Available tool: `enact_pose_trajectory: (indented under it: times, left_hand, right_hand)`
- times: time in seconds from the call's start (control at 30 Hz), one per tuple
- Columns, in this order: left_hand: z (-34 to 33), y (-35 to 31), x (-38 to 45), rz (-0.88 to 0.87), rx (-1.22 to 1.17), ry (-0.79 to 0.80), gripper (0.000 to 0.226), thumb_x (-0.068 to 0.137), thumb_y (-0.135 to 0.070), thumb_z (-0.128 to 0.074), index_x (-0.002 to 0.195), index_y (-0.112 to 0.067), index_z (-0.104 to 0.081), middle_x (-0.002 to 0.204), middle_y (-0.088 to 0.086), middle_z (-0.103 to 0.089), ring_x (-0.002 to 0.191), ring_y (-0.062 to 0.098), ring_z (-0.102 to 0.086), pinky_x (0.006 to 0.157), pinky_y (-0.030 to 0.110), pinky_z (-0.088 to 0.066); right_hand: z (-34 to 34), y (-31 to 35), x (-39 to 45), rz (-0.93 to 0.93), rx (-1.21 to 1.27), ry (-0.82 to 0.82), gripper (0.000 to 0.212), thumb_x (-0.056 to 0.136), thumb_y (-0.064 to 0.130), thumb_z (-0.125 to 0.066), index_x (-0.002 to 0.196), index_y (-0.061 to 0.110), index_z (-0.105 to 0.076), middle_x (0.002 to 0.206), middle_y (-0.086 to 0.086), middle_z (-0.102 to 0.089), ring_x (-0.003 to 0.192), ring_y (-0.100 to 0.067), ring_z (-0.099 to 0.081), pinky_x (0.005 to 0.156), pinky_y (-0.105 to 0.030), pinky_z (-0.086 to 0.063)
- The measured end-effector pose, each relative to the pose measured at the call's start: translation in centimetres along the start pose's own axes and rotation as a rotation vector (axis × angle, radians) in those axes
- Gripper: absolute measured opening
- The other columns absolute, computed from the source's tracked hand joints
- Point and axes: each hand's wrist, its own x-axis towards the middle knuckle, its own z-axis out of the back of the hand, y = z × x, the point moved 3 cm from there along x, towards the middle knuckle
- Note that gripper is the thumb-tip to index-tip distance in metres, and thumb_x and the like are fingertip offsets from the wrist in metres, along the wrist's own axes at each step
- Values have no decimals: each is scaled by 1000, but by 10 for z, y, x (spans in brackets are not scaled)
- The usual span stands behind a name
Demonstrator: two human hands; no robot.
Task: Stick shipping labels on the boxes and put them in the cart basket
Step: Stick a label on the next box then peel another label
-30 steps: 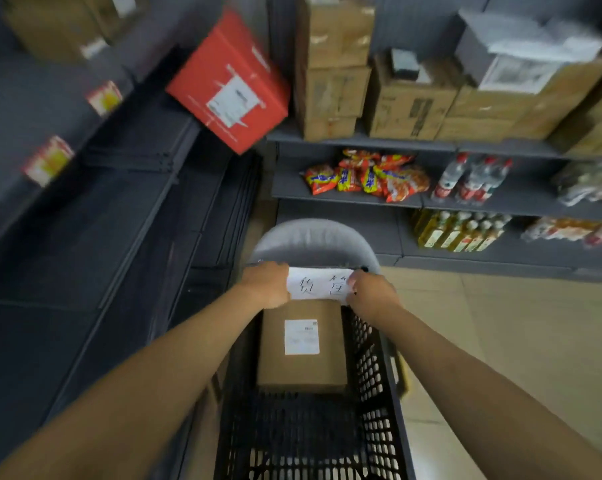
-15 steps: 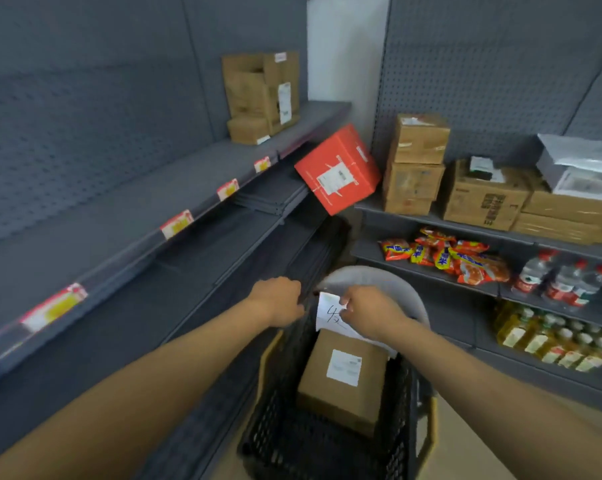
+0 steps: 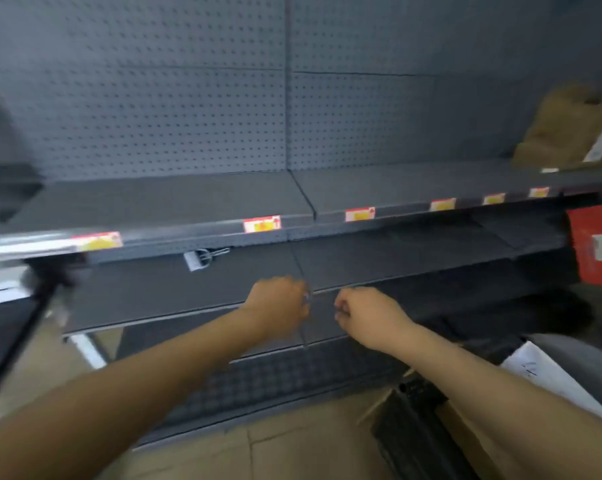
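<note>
A person faces a run of dark metal shelving (image 3: 174,202) in a store aisle, both arms stretched toward it, the view smeared by motion. At far left a dark pole-like object (image 3: 22,327) leans across the frame, too blurred to identify. Yellow-and-red price tags (image 3: 261,224) dot the shelf edge, and a small metal clip (image 3: 202,258) lies on the shelf below. The left hand (image 3: 278,306) is curled into a loose fist just above the lower shelf lip; its fingers (image 3: 304,299) are closed, but whether they pinch anything cannot be told. Just beside it, the right hand (image 3: 365,315) is likewise curled, with at most a sliver of something at the fingertips, too blurred to name. At lower right, the black cart basket (image 3: 417,431) holds a brown cardboard box (image 3: 465,441), with a white paper sheet (image 3: 542,379) resting above it. A red box (image 3: 594,247) and a tan carton (image 3: 569,129) wait on the shelves at far right. The step in hand looks like preparing the next label: it would be best pressed flat from one edge, smoothed outward, on a clean box face before loading.
</note>
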Motion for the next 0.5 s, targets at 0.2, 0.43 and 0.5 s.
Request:
enact_pose_trajectory:
  times: [0.2, 0.43, 0.5]
  left_hand:
    - [24, 176, -175, 432, -91, -84, 30, 88, -35, -51, 114, -21, -57, 120, 5, -61, 111, 28, -57, 87, 32, -44]
    - [47, 333, -394, 821, -29, -149, 31, 90, -38, -48, 114, -21, -59, 117, 2, -62, 105, 25, -59, 83, 33, -45]
    - [49, 363, -440, 926, -37, -177, 32, 90, -38, -48, 116, -22, -59, 118, 0, -62, 106, 23, -60, 88, 35, -48]
  right_hand:
    - [-34, 239, 27, 449, 80, 83, 25, 94, 32, -51, 114, 20, -58, 114, -2, -61, 105, -22, -55, 81, -30, -44]
    - [-83, 492, 4, 880, 46, 143, 24, 92, 28, -48, 112, 21, -58, 112, -5, -62, 100, -28, -57, 75, -33, -46]
    - [-98, 547, -4, 966, 47, 181, 25, 93, 31, -47, 113, 22, -57, 110, 0, -61, 100, -24, -57, 74, -33, -44]
